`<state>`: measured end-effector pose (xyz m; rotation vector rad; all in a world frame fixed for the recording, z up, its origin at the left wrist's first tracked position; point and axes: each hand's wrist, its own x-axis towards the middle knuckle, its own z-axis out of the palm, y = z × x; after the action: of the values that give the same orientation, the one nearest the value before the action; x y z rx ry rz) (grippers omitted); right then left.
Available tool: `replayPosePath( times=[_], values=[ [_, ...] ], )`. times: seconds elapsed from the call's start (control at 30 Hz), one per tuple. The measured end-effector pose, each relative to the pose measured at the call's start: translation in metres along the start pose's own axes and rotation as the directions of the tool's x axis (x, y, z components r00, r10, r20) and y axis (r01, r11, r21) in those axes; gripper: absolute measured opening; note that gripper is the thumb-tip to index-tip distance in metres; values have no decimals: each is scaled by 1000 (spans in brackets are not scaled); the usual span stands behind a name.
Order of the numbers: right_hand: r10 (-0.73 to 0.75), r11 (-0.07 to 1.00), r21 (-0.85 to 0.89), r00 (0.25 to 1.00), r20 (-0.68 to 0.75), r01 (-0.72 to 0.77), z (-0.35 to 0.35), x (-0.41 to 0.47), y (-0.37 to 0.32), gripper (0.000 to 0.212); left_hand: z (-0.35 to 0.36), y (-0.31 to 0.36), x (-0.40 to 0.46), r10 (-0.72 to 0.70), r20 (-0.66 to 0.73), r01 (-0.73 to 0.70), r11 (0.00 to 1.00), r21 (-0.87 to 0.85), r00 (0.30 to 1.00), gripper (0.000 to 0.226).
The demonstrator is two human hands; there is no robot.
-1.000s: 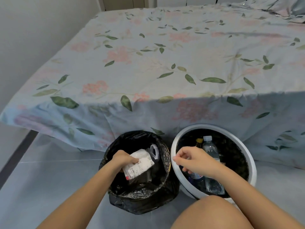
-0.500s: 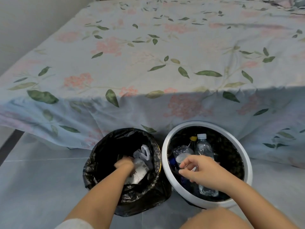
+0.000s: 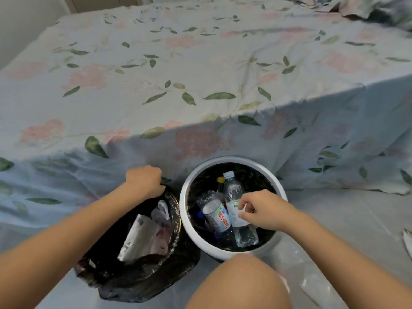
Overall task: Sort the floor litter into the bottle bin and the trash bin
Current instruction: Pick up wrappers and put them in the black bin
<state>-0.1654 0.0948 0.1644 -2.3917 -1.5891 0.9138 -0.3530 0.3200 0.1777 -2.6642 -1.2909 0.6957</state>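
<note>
Two bins stand side by side on the floor against the bed. The trash bin (image 3: 142,277), lined with a black bag, holds white paper wrappers (image 3: 142,235). My left hand (image 3: 145,180) grips the bag's far rim, fingers curled over it. The white round bottle bin (image 3: 185,219) holds several plastic bottles (image 3: 234,192), one with a blue and red label (image 3: 219,217). My right hand (image 3: 260,208) hovers over the bottles with fingers loosely curled; whether it touches a bottle I cannot tell.
The bed with a floral sheet (image 3: 200,85) hangs down right behind both bins. My bare knee (image 3: 240,284) sits in front of the bottle bin. Grey floor tiles spread to the right, with a pale scrap (image 3: 408,241) at the right edge.
My left hand let go of the paper wrapper inside the trash bin and rose to the bag's far rim. The right hand stayed over the bottles. The camera tilted and swung right.
</note>
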Motion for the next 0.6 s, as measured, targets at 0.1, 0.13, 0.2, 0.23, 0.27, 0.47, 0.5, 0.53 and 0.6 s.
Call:
replayPosePath(
  times=[0.1, 0.13, 0.2, 0.23, 0.27, 0.47, 0.5, 0.53, 0.6],
  values=[
    [16, 994, -110, 998, -57, -22, -11, -5, 18, 21, -51, 39, -17, 143, -93, -147, 989, -32, 985, 31],
    [24, 990, -139, 996, -87, -36, -14, -8, 25, 20, -65, 59, -22, 197, -123, -205, 977, -52, 973, 32],
    [42, 982, -179, 989, -145, -67, -21, -15, 41, 20, -85, 105, -31, 310, -195, -330, 941, -78, 931, 26],
    [51, 978, -189, 983, -174, -84, -23, -19, 51, 20, -91, 130, -34, 357, -233, -384, 919, -84, 905, 20],
    [63, 975, -196, 976, -206, -104, -24, -23, 61, 21, -95, 154, -37, 395, -267, -429, 900, -80, 879, 16],
    [236, 927, -247, 950, -207, -284, 19, -50, 126, 27, -90, 267, -55, 572, -221, -583, 812, 16, 790, 26],
    [269, 919, -256, 951, -151, -300, 36, -53, 135, 30, -89, 279, -56, 597, -201, -602, 797, 41, 777, 23],
    [298, 913, -263, 950, -88, -311, 54, -54, 143, 32, -87, 290, -57, 620, -181, -621, 782, 60, 764, 23],
    [346, 907, -268, 937, 40, -324, 89, -52, 154, 38, -84, 306, -56, 658, -131, -654, 752, 76, 741, 24]
  ],
)
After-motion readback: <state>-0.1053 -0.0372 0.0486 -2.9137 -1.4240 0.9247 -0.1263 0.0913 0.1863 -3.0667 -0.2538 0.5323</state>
